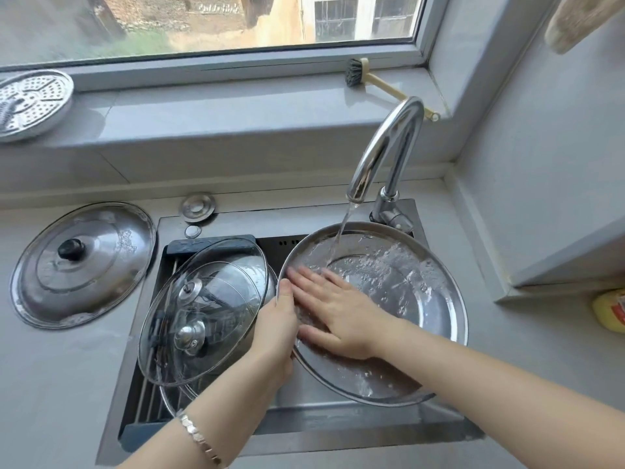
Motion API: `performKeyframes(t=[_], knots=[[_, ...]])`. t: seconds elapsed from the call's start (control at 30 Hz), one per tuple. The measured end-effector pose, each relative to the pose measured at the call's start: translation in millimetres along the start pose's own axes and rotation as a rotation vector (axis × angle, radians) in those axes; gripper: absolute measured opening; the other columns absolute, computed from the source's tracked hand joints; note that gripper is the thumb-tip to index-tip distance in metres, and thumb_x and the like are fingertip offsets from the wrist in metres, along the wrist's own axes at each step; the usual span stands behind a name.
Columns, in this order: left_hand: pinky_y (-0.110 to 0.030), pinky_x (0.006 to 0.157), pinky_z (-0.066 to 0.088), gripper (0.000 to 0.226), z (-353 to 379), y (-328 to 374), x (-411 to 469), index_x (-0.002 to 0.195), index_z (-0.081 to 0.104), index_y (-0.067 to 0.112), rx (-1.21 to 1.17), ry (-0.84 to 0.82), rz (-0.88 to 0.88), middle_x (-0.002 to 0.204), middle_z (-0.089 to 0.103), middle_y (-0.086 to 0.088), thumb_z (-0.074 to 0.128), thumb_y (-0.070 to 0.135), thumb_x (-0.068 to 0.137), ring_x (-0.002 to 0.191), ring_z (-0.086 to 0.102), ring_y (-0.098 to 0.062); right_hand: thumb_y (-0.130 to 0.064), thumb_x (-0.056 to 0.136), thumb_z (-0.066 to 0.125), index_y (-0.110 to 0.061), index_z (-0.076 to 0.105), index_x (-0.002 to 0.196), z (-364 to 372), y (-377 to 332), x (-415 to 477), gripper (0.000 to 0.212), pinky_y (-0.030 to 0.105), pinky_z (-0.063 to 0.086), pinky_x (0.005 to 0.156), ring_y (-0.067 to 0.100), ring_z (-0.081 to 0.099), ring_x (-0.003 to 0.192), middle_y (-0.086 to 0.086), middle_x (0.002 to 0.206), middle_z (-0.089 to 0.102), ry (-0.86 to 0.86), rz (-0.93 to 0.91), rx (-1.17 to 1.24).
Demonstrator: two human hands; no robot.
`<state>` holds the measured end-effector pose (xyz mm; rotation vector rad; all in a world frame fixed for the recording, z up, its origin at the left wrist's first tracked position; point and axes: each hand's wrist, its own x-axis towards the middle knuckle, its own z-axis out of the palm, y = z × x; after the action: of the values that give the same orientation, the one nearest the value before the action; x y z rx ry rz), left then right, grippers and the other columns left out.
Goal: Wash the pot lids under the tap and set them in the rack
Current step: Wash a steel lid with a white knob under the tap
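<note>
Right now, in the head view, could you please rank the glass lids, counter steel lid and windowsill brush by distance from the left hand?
1. Glass lids, in the rack beside the left hand.
2. Counter steel lid, far left.
3. Windowsill brush, far back.

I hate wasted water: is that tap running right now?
On. A stream pours from the tap onto the steel lid, and water splashes across it.
</note>
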<state>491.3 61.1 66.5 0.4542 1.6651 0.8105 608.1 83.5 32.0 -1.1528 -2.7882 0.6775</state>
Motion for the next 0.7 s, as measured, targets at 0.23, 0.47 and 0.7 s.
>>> performKeyframes(t=[0.23, 0.47, 0.7], knots=[[-0.044, 0.098, 0.046, 0.039, 4, 7, -5, 0.11, 0.059, 0.011, 0.04, 0.08, 0.029, 0.109, 0.063, -0.012, 0.037, 0.041, 0.098, 0.104, 0.059, -0.029, -0.063, 0.077, 0.0, -0.014, -0.001, 0.149, 1, 8, 15, 0.087, 0.035, -0.012, 0.116, 0.011, -0.021, 0.138, 0.001, 0.153, -0.017, 0.069, 0.272, 0.049], [-0.05, 0.1, 0.044, 0.041, -4, 15, -3, 0.111, 0.058, 0.012, 0.105, 0.134, 0.056, 0.11, 0.062, -0.013, 0.037, 0.045, 0.096, 0.108, 0.057, -0.035, -0.054, 0.094, 0.013, -0.017, -0.006, 0.148, -15, 47, 15, 0.069, 0.032, -0.009, 0.115, 0.014, -0.011, 0.144, 0.0, 0.156, -0.014, 0.091, 0.409, -0.09], [-0.033, 0.053, 0.028, 0.034, -11, 47, -14, 0.065, 0.039, 0.012, 0.538, 0.168, 0.421, 0.06, 0.044, -0.002, 0.039, 0.02, 0.098, 0.065, 0.039, -0.026, -0.039, 0.095, 0.039, -0.008, 0.028, 0.144, -1, 33, -12, 0.059, 0.034, 0.024, 0.113, 0.024, 0.023, 0.141, 0.013, 0.153, 0.023, 0.164, 0.666, 0.146]])
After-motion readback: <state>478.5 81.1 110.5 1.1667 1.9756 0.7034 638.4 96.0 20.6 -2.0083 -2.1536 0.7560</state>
